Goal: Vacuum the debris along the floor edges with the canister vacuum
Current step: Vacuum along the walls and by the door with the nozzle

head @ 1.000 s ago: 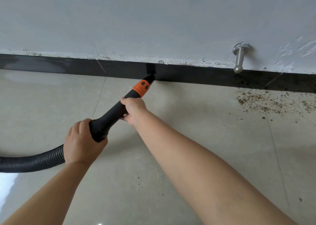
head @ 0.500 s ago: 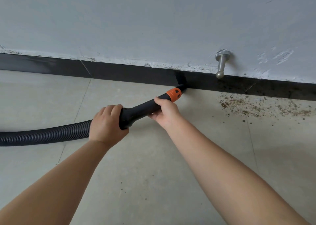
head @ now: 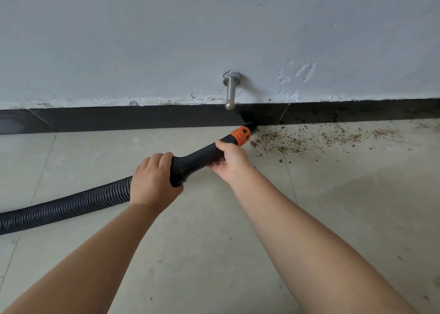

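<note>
Hidden and cut off
The hose runs off the left edge; the nozzle tip seems lost against the dark baseboard.

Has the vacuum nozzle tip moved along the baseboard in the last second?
Yes. The nozzle tip has travelled right along the black baseboard: earlier it was well left of the metal door stop, now it sits just right of it, at the debris.

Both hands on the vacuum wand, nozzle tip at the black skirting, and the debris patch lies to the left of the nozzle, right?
Not quite. The head view shows the debris patch to the right of the nozzle tip, not the left. Both the left hand and right hand grip the vacuum wand at the black skirting.
</note>
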{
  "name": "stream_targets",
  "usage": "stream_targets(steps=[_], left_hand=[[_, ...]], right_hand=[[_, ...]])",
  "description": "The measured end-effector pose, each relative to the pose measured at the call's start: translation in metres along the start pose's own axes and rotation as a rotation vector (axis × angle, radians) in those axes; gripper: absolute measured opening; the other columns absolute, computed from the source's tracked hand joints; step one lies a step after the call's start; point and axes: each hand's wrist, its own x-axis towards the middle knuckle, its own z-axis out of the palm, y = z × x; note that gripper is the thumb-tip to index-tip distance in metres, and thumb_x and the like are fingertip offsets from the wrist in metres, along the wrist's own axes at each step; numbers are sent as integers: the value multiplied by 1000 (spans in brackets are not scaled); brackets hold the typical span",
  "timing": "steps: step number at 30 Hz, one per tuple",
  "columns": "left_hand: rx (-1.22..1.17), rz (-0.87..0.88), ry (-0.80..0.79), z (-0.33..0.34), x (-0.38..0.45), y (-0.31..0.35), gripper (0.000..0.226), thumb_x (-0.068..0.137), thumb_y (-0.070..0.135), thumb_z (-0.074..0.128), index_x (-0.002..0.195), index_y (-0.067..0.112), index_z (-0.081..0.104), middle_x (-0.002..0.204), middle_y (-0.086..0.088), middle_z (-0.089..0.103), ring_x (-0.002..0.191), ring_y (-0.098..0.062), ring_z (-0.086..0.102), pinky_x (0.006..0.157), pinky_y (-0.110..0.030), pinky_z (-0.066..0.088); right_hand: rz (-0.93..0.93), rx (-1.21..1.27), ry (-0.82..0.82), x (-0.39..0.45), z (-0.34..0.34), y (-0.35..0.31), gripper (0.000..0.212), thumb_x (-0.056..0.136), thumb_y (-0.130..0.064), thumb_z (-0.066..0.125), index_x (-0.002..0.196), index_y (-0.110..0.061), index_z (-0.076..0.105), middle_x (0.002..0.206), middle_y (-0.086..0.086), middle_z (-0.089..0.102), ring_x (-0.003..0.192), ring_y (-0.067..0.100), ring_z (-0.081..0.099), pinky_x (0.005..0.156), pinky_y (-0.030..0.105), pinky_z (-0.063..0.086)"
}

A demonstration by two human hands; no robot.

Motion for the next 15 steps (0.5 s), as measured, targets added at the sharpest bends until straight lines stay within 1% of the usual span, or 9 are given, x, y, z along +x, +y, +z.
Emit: stream_targets(steps=[7,11,15], left_hand=[[-15,11,0,10,7,24,52,40,6,86,85,-2,61,71,-15,60,57,-36,57,52,-38,47],[-18,40,-2,13,14,38,55,38,6,87,85,-3,62,70,-16,61,57,-36,57,51,-38,47],[-13,64,-17,19,24,59,56,34,8,88,83,-3,62,68,-15,60,55,-35,57,49,-37,46]], right_hand=[[-8,51,41,3,-18,-13,48,88,-4,60,132,-2,40,131,20,50,117,37,51,91,48,47],[-37,106,77,2,-25,-21,50,89,-7,60,134,-3,39,131,19,50,117,35,52,87,44,48],[-53,160,92,-3,-36,-31,45,92,-12,57,132,-4,40,127,19,53,116,34,53,81,41,46]])
